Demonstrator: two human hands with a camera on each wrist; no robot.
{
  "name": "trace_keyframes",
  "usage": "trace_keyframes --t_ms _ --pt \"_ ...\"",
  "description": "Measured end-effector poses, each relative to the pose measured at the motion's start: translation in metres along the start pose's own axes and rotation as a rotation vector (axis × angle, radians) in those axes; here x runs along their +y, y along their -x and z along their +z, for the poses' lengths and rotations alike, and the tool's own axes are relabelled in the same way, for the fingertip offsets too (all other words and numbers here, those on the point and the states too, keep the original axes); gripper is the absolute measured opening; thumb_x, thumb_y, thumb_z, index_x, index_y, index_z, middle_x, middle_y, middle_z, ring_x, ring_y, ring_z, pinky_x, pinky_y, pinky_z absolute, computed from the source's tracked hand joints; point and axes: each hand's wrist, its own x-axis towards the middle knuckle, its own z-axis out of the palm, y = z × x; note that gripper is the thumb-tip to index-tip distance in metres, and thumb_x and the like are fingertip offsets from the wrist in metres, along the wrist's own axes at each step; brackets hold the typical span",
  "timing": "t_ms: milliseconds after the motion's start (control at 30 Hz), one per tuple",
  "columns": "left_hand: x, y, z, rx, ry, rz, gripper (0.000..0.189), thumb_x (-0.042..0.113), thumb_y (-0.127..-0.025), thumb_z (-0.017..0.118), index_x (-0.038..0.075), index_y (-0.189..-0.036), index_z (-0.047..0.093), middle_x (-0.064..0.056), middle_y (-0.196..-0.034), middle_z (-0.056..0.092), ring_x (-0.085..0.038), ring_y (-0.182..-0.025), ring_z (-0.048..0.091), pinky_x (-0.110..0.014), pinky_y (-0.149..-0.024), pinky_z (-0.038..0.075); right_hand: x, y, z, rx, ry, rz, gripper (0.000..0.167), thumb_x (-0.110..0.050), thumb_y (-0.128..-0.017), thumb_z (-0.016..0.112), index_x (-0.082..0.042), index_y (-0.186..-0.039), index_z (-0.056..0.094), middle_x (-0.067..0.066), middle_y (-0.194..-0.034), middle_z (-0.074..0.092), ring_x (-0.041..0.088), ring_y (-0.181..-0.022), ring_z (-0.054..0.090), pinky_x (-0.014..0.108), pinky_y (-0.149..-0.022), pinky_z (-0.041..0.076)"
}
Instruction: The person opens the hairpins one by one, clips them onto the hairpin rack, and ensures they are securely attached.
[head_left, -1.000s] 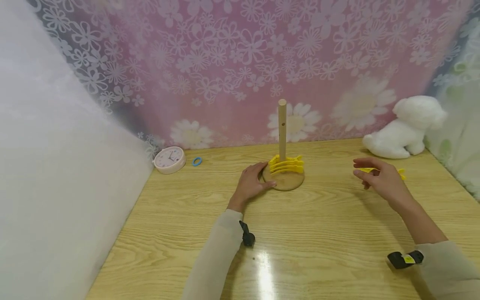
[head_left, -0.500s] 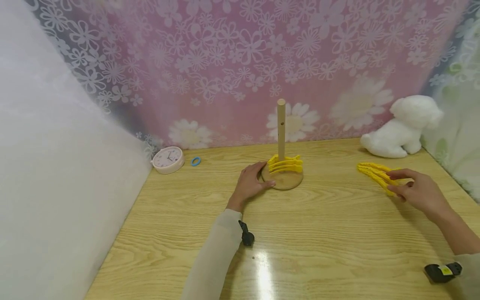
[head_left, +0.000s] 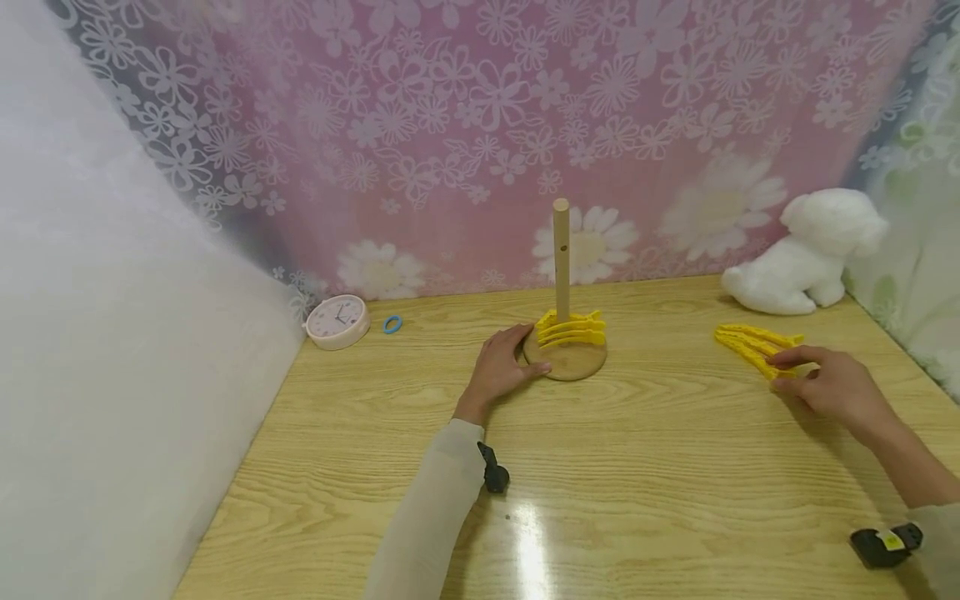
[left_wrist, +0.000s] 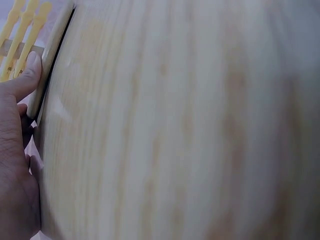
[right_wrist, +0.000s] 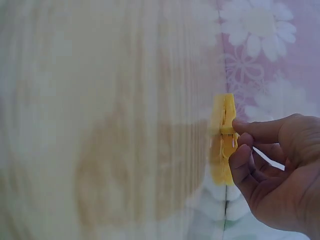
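A wooden stand (head_left: pixel 566 367) has a round base and an upright dowel (head_left: pixel 562 258). Yellow bar-like pieces (head_left: pixel 572 333) are stacked low around the dowel. My left hand (head_left: pixel 497 373) grips the base's left edge, thumb on top and fingers behind; the left wrist view shows the thumb (left_wrist: pixel 31 75) on the rim beside the yellow bars. On the right lies a yellow V-shaped plastic piece (head_left: pixel 750 346) with bumpy arms, its point towards the stand. My right hand (head_left: pixel 843 392) pinches the nearer arm's end between thumb and fingers. In the right wrist view the yellow piece (right_wrist: pixel 224 115) meets the fingertips.
A pink round clock (head_left: pixel 337 322) and a small blue ring (head_left: pixel 392 324) sit at the back left of the wood-grain table (head_left: pixel 637 467). A white plush dog (head_left: pixel 810 250) sits at the back right, behind the yellow piece. Flowered pink cloth (head_left: pixel 450 167) hangs behind.
My right hand has moved right and nearer, from over the yellow piece to its near end, and now pinches it. That arm has shifted slightly inward. The left hand stays on the stand.
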Motion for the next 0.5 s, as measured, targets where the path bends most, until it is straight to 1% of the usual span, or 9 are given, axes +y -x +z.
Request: trace_keyframes --t_ms 67,133,167,233,300,367,400,433,500 --pt "0.0 0.0 0.0 0.0 0.0 -0.001 0.084 0.053 -0.093 0.074 0.017 -0.161 0.041 -0.002 -0.162 0.046 -0.024 -0.151 0.039 -0.043 -0.129 0.02 -0.003 -0.002 0.002 -0.002 0.001 -0.02 0.046 -0.025 -0.101 0.072 0.005 -0.134 0.063 0.013 -0.092 0.067 0.012 -0.058 0.049 0.029 -0.048 0.041" --pt "-0.001 0.0 0.0 0.001 0.002 0.001 0.084 0.053 -0.093 0.074 0.017 -0.161 0.041 -0.002 -0.162 0.046 -0.024 -0.151 0.039 -0.043 -0.129 0.02 -0.006 -0.003 0.005 -0.005 0.002 -0.055 0.044 -0.023 -0.1 0.073 0.005 -0.132 0.065 0.023 -0.106 0.069 0.009 -0.062 0.052 0.028 -0.049 0.043" --pt "-0.001 0.0 -0.001 0.001 0.002 0.001 0.084 0.053 -0.093 0.074 0.017 -0.162 0.041 -0.002 -0.162 0.046 -0.024 -0.151 0.039 -0.043 -0.129 0.02 -0.008 -0.004 0.006 -0.005 0.005 -0.074 0.042 -0.023 -0.099 0.074 0.004 -0.131 0.066 0.027 -0.114 0.068 0.008 -0.065 0.053 0.028 -0.05 0.044" --pt "-0.001 0.001 -0.001 0.002 0.003 0.003 0.084 0.053 -0.093 0.074 0.017 -0.162 0.041 -0.002 -0.161 0.046 -0.024 -0.151 0.039 -0.043 -0.129 0.02 -0.012 -0.005 0.009 -0.007 0.001 -0.099 0.041 -0.021 -0.099 0.074 0.004 -0.131 0.066 0.032 -0.124 0.065 0.005 -0.069 0.055 0.027 -0.051 0.044" --pt "-0.001 0.001 -0.001 -0.001 0.005 0.005 0.084 0.053 -0.093 0.074 0.017 -0.162 0.041 -0.002 -0.161 0.046 -0.024 -0.15 0.039 -0.043 -0.129 0.02 -0.014 -0.005 0.01 -0.016 -0.013 -0.111 0.044 -0.02 -0.1 0.072 0.004 -0.135 0.063 0.034 -0.13 0.063 0.003 -0.072 0.056 0.026 -0.052 0.046" --pt "-0.001 0.001 0.0 -0.001 0.003 0.008 0.084 0.053 -0.093 0.074 0.017 -0.162 0.041 -0.002 -0.161 0.046 -0.024 -0.15 0.04 -0.043 -0.129 0.021 -0.014 -0.005 0.011 -0.022 -0.032 -0.108 0.048 -0.02 -0.101 0.072 0.005 -0.14 0.058 0.035 -0.132 0.06 0.002 -0.074 0.057 0.026 -0.053 0.048" --pt "-0.001 0.001 0.0 0.0 0.004 0.01 0.084 0.053 -0.093 0.074 0.017 -0.161 0.041 -0.002 -0.161 0.047 -0.024 -0.15 0.04 -0.043 -0.129 0.021 -0.014 -0.005 0.011 -0.026 -0.035 -0.106 0.051 -0.021 -0.101 0.072 0.006 -0.141 0.056 0.036 -0.132 0.059 0.005 -0.076 0.058 0.026 -0.053 0.049" --pt "-0.001 0.0 0.0 0.0 0.001 0.01 0.084 0.054 -0.093 0.074 0.017 -0.161 0.041 -0.002 -0.161 0.047 -0.024 -0.15 0.04 -0.042 -0.129 0.021 -0.013 -0.006 0.011 -0.032 -0.035 -0.103 0.055 -0.022 -0.101 0.072 0.007 -0.143 0.054 0.037 -0.133 0.058 0.01 -0.081 0.061 0.027 -0.055 0.05" --pt "-0.001 0.0 0.001 0.003 -0.005 0.01 0.085 0.055 -0.093 0.074 0.017 -0.161 0.041 -0.002 -0.161 0.047 -0.023 -0.15 0.041 -0.042 -0.128 0.022 -0.013 -0.007 0.009 -0.054 -0.018 -0.096 0.061 -0.026 -0.099 0.074 0.009 -0.143 0.051 0.039 -0.133 0.056 0.024 -0.096 0.065 0.037 -0.067 0.055"
